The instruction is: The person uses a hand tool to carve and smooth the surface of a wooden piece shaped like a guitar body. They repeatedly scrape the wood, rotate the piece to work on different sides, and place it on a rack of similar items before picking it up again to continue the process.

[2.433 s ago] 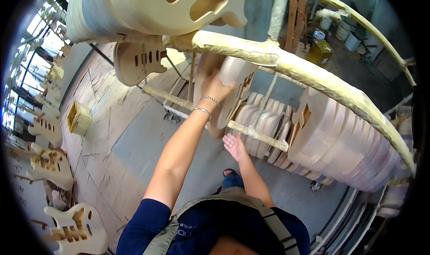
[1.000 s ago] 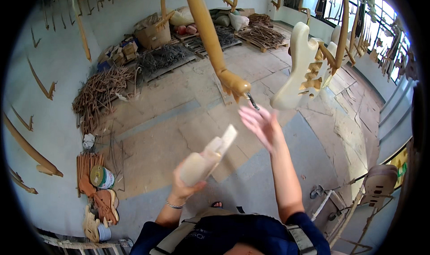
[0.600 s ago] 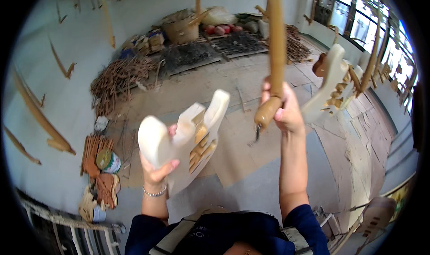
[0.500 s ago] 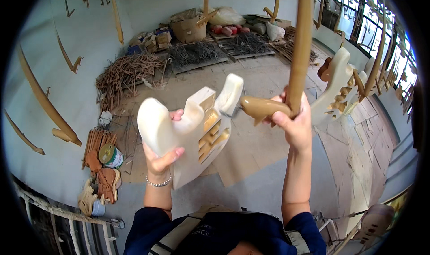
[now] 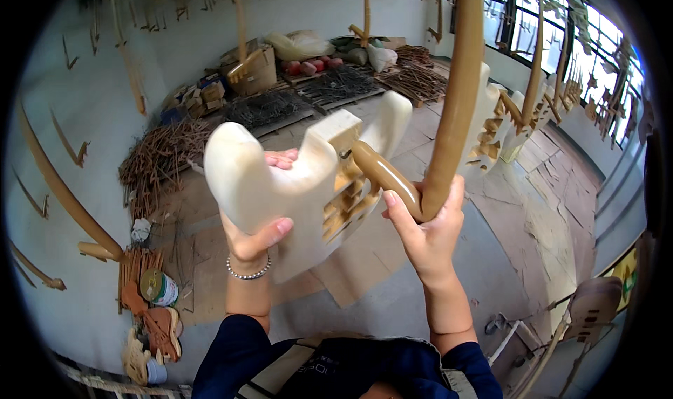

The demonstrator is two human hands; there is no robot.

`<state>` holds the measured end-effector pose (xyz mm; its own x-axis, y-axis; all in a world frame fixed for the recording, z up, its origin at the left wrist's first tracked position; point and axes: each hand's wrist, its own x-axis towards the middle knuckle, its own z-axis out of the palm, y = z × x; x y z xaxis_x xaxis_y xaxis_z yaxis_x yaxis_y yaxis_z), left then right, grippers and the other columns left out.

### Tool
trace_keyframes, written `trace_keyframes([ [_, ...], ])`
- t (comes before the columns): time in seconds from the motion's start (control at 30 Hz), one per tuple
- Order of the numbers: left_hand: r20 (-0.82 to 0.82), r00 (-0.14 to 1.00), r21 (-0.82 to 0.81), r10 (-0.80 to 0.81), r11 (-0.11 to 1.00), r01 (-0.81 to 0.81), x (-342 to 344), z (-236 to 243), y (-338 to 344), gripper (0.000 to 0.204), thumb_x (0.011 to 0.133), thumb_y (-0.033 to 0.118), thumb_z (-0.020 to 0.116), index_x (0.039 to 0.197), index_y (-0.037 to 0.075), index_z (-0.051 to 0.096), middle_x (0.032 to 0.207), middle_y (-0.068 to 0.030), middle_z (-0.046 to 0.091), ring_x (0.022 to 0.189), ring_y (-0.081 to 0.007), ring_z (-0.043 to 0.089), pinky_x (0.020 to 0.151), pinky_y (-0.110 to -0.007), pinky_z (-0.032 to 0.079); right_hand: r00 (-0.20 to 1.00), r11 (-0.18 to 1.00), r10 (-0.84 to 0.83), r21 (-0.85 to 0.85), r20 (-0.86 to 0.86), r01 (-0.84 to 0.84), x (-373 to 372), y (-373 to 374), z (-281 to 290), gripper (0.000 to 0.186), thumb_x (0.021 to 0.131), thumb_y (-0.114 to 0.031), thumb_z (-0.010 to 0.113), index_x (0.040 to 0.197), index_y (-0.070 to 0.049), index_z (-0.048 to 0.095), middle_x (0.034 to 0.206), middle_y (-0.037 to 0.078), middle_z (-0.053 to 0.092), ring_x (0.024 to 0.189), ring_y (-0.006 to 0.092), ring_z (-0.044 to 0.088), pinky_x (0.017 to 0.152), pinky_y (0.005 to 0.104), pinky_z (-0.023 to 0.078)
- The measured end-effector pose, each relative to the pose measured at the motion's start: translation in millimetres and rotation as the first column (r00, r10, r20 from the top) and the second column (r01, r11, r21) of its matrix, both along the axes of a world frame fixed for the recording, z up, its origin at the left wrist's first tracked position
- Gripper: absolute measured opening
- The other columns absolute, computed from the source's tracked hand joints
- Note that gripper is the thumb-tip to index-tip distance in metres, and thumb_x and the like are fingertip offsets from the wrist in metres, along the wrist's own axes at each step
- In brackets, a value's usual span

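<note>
My left hand point(image 5: 256, 234) grips a cream-white electric guitar body point(image 5: 298, 199) by its rounded horn, thumb on the near side and fingertips showing in the cutaway. Gold-lined cavities point(image 5: 343, 206) are cut into the body's right-hand side. My right hand point(image 5: 427, 234) is closed around the bend of a glossy brown hooked stick point(image 5: 456, 105). Its long part rises past the upper edge of view. The short arm point(image 5: 385, 171) points up and left, its dark tip at the body's upper block between the horns. Whether that tip touches the body I cannot tell.
More pale guitar bodies point(image 5: 491, 133) hang at the right on brown sticks. Hooked sticks point(image 5: 66, 189) also hang along the left. On the floor are stick piles point(image 5: 158, 154), a cardboard box point(image 5: 256, 73), a paint can point(image 5: 158, 287) and brown pieces point(image 5: 162, 329). Windows point(image 5: 529, 35) line the far right.
My view has turned rightward. The hooked stick's short arm has moved from beside the right horn to the block between the horns, and its long part now leans. Both hands keep their holds.
</note>
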<state>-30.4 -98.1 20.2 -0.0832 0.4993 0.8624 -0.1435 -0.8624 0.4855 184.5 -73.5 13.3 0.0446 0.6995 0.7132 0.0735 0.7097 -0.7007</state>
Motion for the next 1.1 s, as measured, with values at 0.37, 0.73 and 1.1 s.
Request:
trace_keyframes([
  [0.37, 0.039, 0.969, -0.330, -0.245, 0.912, 0.244, -25.7, -2.1, 57.6, 0.079, 0.056, 0.014, 0.064, 0.127, -0.006, 0.036, 0.118, -0.0212, 0.050, 0.114, -0.0306, 0.047, 0.100, -0.039, 0.035, 0.827, 0.834, -0.517, 0.348, 0.220, 0.429, -22.6, 13.3, -23.7, 0.061, 0.078, -0.026, 0.068, 0.120, 0.007, 0.037, 0.071, 0.014, 0.061, 0.058, 0.0273, 0.062, 0.049, 0.0333, 0.048],
  [0.73, 0.368, 0.894, -0.274, -0.254, 0.890, 0.365, -80.3, -83.3, 162.5, 0.042, 0.081, 0.012, 0.055, 0.119, -0.003, 0.045, 0.118, -0.0154, 0.050, 0.111, -0.0261, 0.046, 0.098, -0.038, 0.034, 0.781, 0.843, -0.533, 0.125, 0.324, 0.524, 25.1, -27.7, -115.3, 0.063, 0.082, -0.026, 0.062, 0.133, -0.004, 0.031, 0.100, 0.012, 0.059, 0.070, 0.0254, 0.062, 0.064, 0.0330, 0.049],
  [1.1, -0.294, 0.768, -0.171, -0.569, 0.822, 0.544, 351.8, -130.2, -100.5, 0.043, 0.081, 0.008, 0.049, 0.120, -0.006, 0.040, 0.116, -0.0202, 0.051, 0.107, -0.0278, 0.051, 0.097, -0.039, 0.037, 0.586, 0.220, -0.607, -0.596, 0.536, 0.773, 171.2, -310.2, -335.3, 0.047, 0.085, -0.037, 0.055, 0.120, -0.007, 0.044, 0.111, 0.016, 0.054, 0.099, 0.0331, 0.055, 0.080, 0.0407, 0.046],
])
